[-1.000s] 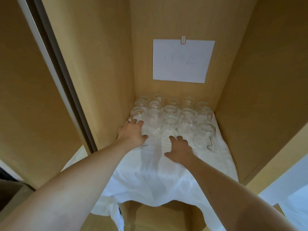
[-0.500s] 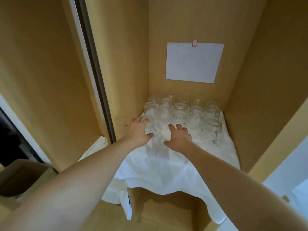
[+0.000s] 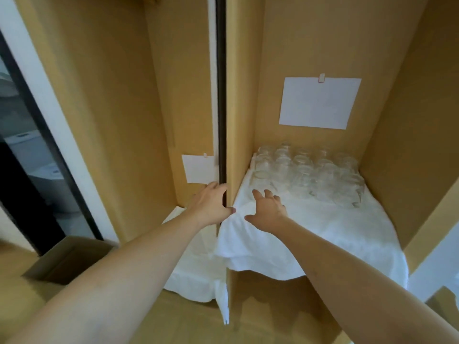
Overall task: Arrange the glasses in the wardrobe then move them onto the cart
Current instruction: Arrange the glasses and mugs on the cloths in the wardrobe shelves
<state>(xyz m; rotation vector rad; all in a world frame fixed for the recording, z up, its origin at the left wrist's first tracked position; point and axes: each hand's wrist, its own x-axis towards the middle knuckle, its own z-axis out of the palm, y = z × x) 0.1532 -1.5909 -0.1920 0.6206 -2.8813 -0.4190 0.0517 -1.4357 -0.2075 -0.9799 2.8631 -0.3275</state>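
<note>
Several clear glasses (image 3: 306, 172) stand packed in rows at the back of a wardrobe shelf, on a white cloth (image 3: 327, 234) that hangs over the shelf's front edge. My right hand (image 3: 267, 211) is over the cloth with fingers spread, its fingertips just short of the nearest glass, holding nothing. My left hand (image 3: 211, 204) lies in front of the wardrobe's upright divider (image 3: 234, 145), fingers loosely straight, its thumb by the cloth's corner. No cart is in view.
A white paper sheet (image 3: 319, 103) is clipped to the back wall above the glasses. The left compartment holds a smaller sheet (image 3: 198, 168) and more white cloth (image 3: 196, 274). An open cardboard box (image 3: 69, 259) sits on the floor by a dark glass door (image 3: 27, 150).
Both hands have drawn back from the front glasses toward me. My left hand has shifted left to the divider's edge. My view has turned left, showing the neighbouring compartment.
</note>
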